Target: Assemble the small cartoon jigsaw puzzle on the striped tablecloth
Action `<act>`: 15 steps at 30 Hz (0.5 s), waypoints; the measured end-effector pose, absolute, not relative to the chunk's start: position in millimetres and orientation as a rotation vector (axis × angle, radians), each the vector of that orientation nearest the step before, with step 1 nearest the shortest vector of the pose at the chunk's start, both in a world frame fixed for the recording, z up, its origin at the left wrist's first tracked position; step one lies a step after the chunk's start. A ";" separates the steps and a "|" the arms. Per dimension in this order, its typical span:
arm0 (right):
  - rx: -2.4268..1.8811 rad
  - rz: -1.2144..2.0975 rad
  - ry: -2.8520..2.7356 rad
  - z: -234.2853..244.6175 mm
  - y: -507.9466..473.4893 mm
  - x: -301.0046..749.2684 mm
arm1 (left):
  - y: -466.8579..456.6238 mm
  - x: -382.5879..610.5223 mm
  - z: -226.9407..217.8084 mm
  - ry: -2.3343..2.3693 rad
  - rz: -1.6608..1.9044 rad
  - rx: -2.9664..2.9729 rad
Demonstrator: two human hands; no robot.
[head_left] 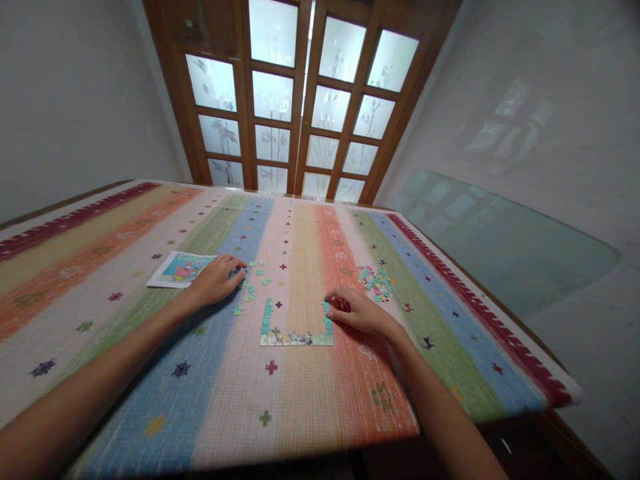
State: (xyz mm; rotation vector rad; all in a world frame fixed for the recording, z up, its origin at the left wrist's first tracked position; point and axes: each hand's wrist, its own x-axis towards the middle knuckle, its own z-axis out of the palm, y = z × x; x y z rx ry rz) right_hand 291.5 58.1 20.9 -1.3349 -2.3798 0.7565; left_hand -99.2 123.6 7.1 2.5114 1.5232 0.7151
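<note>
A partly joined jigsaw puzzle point(297, 339) lies on the cloth as a U-shaped border, with a bottom row and two teal sides. My right hand point(357, 311) is at the top of its right side, finger and thumb closed around a small teal puzzle piece point(327, 307). My left hand point(220, 277) rests over the right end of a picture card point(183, 268), fingers curved and slightly apart. Beside its fingertips several loose teal puzzle pieces point(250, 291) are scattered. Whatever lies under the left palm is hidden.
A heap of mixed puzzle pieces point(376, 283) sits right of and beyond my right hand. A striped, patterned tablecloth point(300, 393) covers the table, its front edge close to me. At the far end stand wooden doors point(300, 100) with frosted panes; a white wall point(525, 100) is at right.
</note>
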 end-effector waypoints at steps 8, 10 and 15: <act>-1.342 0.777 -2.329 21.9 55.3 289.5 | 122.2 -84.8 13.9 1.420 0.615 2.595; -1.342 0.786 -2.332 23.1 55.0 288.9 | 120.6 -77.2 15.2 1.381 0.610 2.604; -1.336 0.782 -2.350 25.9 53.9 287.8 | 119.0 -60.0 15.9 1.268 0.603 2.596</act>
